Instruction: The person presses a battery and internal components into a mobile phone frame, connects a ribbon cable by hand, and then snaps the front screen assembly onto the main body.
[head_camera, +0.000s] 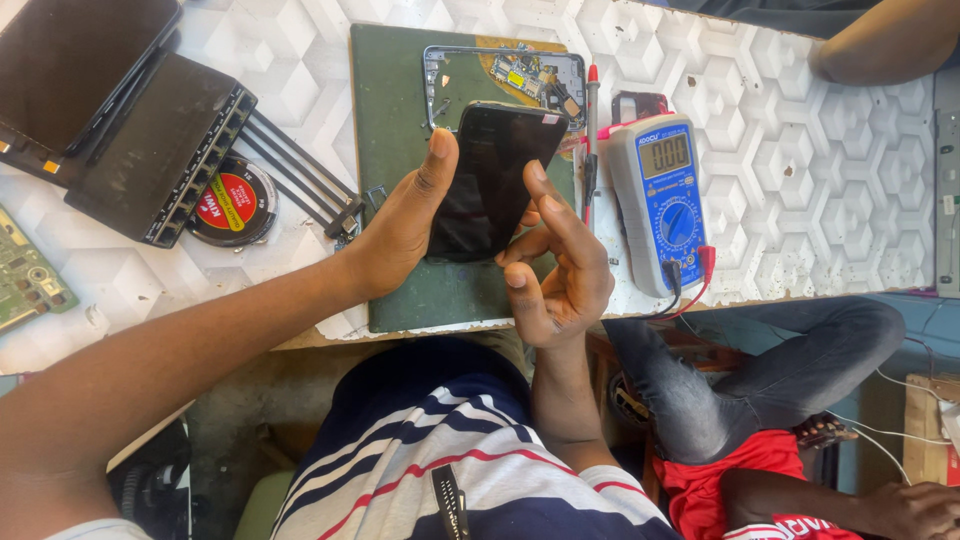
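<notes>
My left hand (405, 225) grips a black phone screen panel (492, 175) by its left edge, thumb up along the side, and holds it tilted above a dark green work mat (385, 110). Just to the right, my right hand (555, 265) has its fingers curled and apart, fingertips touching the panel's right edge and lower corner. Behind the panel, an opened phone frame (505, 70) with an exposed circuit board lies on the mat.
A blue and grey multimeter (665, 200) with red and black leads sits right of the mat. A black multi-port box (155, 145), a round red-labelled tin (235, 205) and a green circuit board (25, 285) lie left. Another person sits at right in a red shirt (745, 475).
</notes>
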